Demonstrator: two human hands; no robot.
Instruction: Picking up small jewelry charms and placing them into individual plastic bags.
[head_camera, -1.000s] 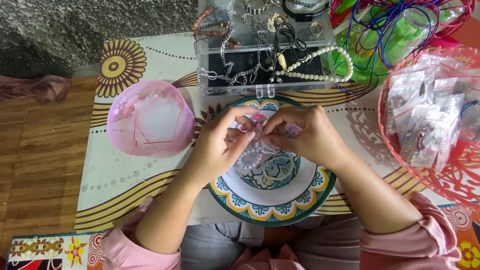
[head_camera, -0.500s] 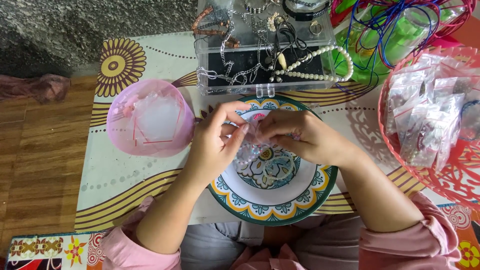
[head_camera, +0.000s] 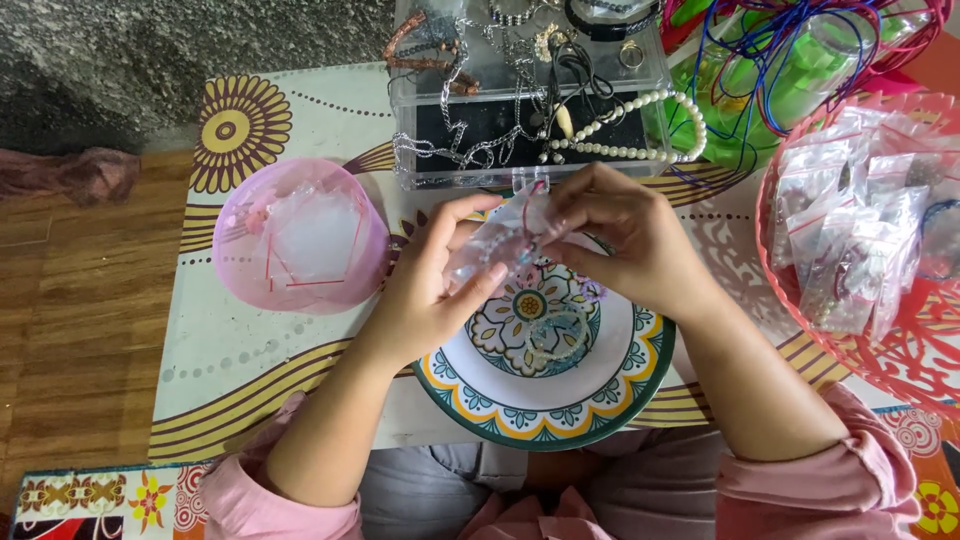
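Above the patterned plate (head_camera: 545, 400), the left hand (head_camera: 430, 290) and right hand (head_camera: 625, 240) are both pinching a small clear bag (head_camera: 500, 240), each grip closed on it.

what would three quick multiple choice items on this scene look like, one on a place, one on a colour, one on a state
1. Where is the patterned plate?
A. under the hands
B. inside the red basket
C. on the floor

2. What colour is the bowl left of the hands?
A. blue
B. pink
C. black

3. What is the state of the small clear bag?
A. lying in the bowl
B. held by both hands
C. hanging from the box

Answers: 1 A, the left hand and right hand hover over it. 2 B, its wall is translucent pink. 3 B, fingers of both hands pinch it.
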